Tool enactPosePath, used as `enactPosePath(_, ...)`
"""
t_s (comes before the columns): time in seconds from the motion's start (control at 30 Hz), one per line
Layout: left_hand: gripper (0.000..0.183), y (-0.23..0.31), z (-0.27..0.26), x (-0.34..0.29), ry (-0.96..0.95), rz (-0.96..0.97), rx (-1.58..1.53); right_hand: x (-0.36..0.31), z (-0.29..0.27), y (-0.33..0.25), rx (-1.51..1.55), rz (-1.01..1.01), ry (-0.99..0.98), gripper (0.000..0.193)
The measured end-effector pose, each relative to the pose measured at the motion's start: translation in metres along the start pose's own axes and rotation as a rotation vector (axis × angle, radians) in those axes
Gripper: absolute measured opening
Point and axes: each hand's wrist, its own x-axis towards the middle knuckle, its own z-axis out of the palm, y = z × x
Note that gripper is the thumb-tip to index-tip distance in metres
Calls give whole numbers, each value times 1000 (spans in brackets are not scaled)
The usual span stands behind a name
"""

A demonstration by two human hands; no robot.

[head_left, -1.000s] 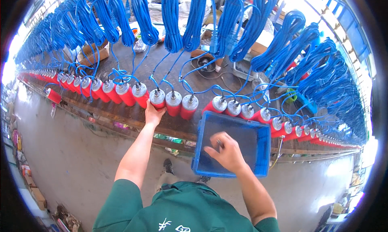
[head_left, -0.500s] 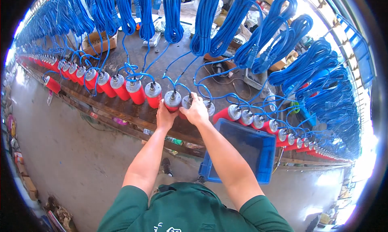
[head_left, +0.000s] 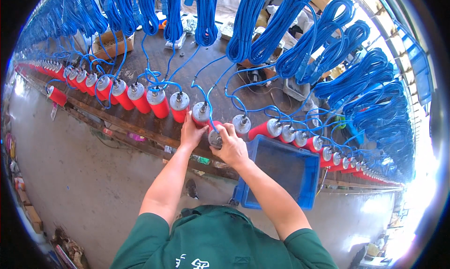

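Note:
Red cylinders with grey metal caps stand in a long row along the table's near edge, each with a blue cable from its top. My left hand (head_left: 189,133) is closed round the side of one red cylinder (head_left: 201,112), which stands upright in the row. Just right of it, my right hand (head_left: 233,146) grips another red cylinder (head_left: 215,139) by its capped end. That one is nearer to me than its neighbours and tilted, its cap facing me. Its lower body is hidden. A further capped cylinder (head_left: 241,124) stands just beyond my right hand.
An open blue plastic bin (head_left: 283,206) sits at the table edge beside my right forearm. Coiled blue cables (head_left: 206,16) hang in a row above the dark table (head_left: 187,72). A cardboard box (head_left: 112,46) lies at the back left; a grey tray (head_left: 296,88) lies at the right.
My right hand has drawn its cylinder toward me, out of line with the row, and tipped it. My left hand remains on its cylinder, nearly in the same place.

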Motion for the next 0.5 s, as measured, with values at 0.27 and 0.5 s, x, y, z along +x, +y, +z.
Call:
enactPosePath(0.27, 82, 7, 9, 0, 68, -23, -42, -31, 33, -19, -170, -12, -216, 83)
enactPosePath(0.5, 90, -10, 16, 7, 87, 55, -35, -54, 17, -14, -207, -50, -269, 85)
